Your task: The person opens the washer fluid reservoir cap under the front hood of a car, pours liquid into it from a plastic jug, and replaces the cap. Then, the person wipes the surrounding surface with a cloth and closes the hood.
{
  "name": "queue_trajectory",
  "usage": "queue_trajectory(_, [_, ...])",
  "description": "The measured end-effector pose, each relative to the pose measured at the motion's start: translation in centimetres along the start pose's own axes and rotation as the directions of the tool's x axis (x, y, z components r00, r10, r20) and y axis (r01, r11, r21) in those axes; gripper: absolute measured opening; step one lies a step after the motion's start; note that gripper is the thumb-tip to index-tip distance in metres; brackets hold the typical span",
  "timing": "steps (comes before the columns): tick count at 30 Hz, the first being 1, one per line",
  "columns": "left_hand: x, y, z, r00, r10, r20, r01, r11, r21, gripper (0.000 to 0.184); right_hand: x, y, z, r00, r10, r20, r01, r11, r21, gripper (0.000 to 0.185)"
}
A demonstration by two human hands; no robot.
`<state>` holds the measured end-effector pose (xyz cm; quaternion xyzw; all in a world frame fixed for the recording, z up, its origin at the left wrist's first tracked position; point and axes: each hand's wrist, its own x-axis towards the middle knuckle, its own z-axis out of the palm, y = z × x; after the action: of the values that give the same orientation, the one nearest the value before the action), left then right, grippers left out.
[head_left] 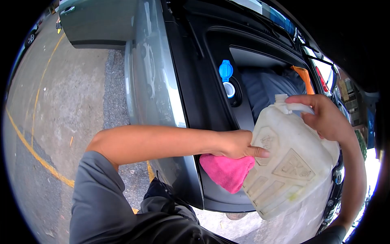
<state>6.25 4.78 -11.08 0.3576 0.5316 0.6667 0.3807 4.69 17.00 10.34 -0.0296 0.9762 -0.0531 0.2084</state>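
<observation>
The left forearm reaches straight across from the left, and the left hand [237, 144] has its fingers curled on a bunched pink cloth [226, 171], thumb laid along a translucent off-white plastic jug [290, 162]. The right arm bends round from the right; the right hand [323, 116] has its fingers clamped on the jug's handle. The jug is at the car's front compartment [215, 201], long axis running from far neck to near base; its contents cannot be told. Dark fabric [270, 87] fills part of the compartment, beside an open blue-lidded filler [226, 71].
</observation>
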Motion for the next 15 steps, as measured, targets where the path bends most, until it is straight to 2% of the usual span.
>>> queue_trajectory(3, [0.4, -0.7, -0.2, 0.998, 0.068, 0.011, -0.068, 0.998, -0.012, 0.055, 1.4, 0.9, 0.0, 0.998, -0.050, 0.035, 0.051, 0.999, -0.010, 0.041])
queue_trajectory(10, [0.3, -0.6, -0.4, 1.000, -0.020, -0.022, 0.020, 1.000, -0.005, 0.057, 2.8, 0.0, -0.3, 0.994, -0.041, 0.105, 0.036, 0.998, 0.048, 0.041])
queue_trajectory(13, [0.5, -1.1, -0.5, 0.999, -0.034, -0.023, 0.034, 0.999, -0.023, 0.059, 3.4, -0.4, -0.5, 0.992, -0.026, 0.124, 0.023, 0.999, 0.026, 0.042])
queue_trajectory(15, [0.6, -1.1, -0.5, 0.999, -0.042, -0.021, 0.041, 0.998, -0.040, 0.060, 3.5, -1.2, -0.5, 0.989, 0.067, 0.132, -0.059, 0.996, -0.062, 0.043])
